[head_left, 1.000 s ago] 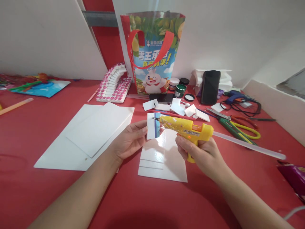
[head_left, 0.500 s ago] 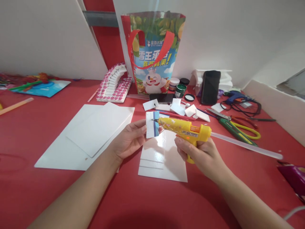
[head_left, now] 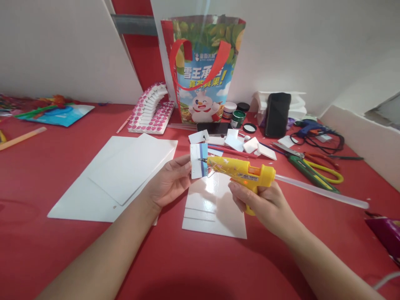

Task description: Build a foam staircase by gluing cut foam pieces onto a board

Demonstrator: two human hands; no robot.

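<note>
A small white card with blue stripes (head_left: 197, 162) is pinched upright between the fingers of my left hand (head_left: 171, 181). My right hand (head_left: 262, 204) is wrapped round the handle of a yellow glue gun (head_left: 231, 166), whose dark nozzle points left at the card's face. Whether the tip touches the card cannot be made out. A long clear glue stick (head_left: 321, 191) sticks out of the gun's back. Below the hands lies a white board (head_left: 212, 216) with several thin lines near its lower edge.
Large white sheets (head_left: 93, 196) lie left. Behind stand a printed bag (head_left: 203, 54), a pink-and-white model (head_left: 150, 110), paint jars (head_left: 238, 118) and a black phone (head_left: 277, 114). White pieces (head_left: 234, 143) are scattered before them; scissors (head_left: 293, 151) and a green cutter (head_left: 312, 175) lie right.
The glue gun's nozzle has moved down the card slightly, and the card has shifted up a little. Both hands keep their hold. The whole view has shifted slightly.
</note>
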